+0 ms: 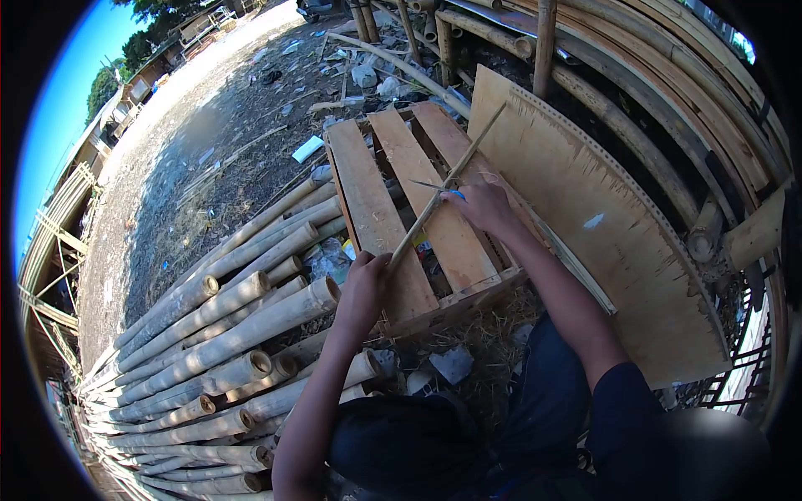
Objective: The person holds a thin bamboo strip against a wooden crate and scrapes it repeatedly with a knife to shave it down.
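Observation:
A long thin bamboo strip [415,230] slants across a slatted wooden crate [368,209]. My left hand [365,282] is closed around its near end, by the crate's left front edge. In my right hand [483,206] is a knife [430,185] with a bit of blue showing at the handle. Its thin blade points left and crosses the strip around the middle. The right fingers are wrapped round the handle, close beside the strip.
Stacked bamboo poles [242,321] lie on the left, cut ends toward me. A curved plywood sheet [576,192] leans right of the crate, with thin strips [576,265] along its edge. A bamboo rack [576,83] holds long boards behind. Litter [365,75] is strewn on the ground.

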`<state>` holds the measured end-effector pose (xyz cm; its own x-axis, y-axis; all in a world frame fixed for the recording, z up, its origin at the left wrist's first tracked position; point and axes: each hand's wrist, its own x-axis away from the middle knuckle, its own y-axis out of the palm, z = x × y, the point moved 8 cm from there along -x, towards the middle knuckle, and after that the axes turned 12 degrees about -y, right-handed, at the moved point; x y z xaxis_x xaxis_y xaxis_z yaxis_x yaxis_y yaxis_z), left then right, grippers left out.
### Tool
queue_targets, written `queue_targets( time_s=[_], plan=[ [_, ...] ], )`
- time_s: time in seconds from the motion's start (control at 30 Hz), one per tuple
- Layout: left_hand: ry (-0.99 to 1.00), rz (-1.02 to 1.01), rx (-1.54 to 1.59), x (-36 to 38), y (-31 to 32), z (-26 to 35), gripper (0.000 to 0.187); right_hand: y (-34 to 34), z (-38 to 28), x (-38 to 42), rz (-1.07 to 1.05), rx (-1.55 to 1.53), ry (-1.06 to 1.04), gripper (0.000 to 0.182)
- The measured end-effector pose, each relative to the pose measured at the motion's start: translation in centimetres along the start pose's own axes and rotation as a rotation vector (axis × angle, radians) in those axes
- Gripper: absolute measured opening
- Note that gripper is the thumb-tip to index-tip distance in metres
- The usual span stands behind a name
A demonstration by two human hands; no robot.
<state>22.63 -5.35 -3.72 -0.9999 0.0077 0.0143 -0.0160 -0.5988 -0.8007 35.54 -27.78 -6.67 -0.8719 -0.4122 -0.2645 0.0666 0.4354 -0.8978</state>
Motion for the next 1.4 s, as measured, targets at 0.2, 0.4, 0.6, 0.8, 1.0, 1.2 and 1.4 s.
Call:
queue_targets(
  time_s=[0.2, 0.4, 0.6, 0.8, 1.0, 1.2, 1.4],
  plan=[
    [-0.012, 0.022, 0.051, -0.8, -0.3, -1.6, 0.027, 0.7, 0.1, -0.2, 0.004, 0.075, -0.062, 0.063],
    [0.025, 0.035, 0.002, 0.2, -0.4, 0.1, 0.035, 0.8, 0.6, -0.5, -0.049, 0.108, -0.067, 0.064],
    [-0.062, -0.005, -0.025, 0.0, -0.2, -0.2, 0.037, 1.0, 1.2, -0.8, -0.082, 0.074, -0.050, 0.064],
    [-0.004, 0.080, -0.127, 0.6, -0.5, 0.9, 0.036, -0.1, 1.1, -0.7, 0.006, 0.076, -0.020, 0.063],
    [0.028, 0.080, -0.123, 0.8, -0.4, 0.7, 0.037, 0.0, -0.7, -0.3, -0.014, 0.097, -0.077, 0.063],
    [0.085, 0.095, -0.152, 1.3, -0.1, 1.4, 0.031, -0.3, 1.0, -0.3, 0.042, 0.078, -0.061, 0.065],
    [0.115, 0.092, -0.237, 1.7, 0.6, 2.0, 0.031, 0.3, -0.5, 0.6, -0.098, -0.028, 0.002, 0.066]
  ],
)
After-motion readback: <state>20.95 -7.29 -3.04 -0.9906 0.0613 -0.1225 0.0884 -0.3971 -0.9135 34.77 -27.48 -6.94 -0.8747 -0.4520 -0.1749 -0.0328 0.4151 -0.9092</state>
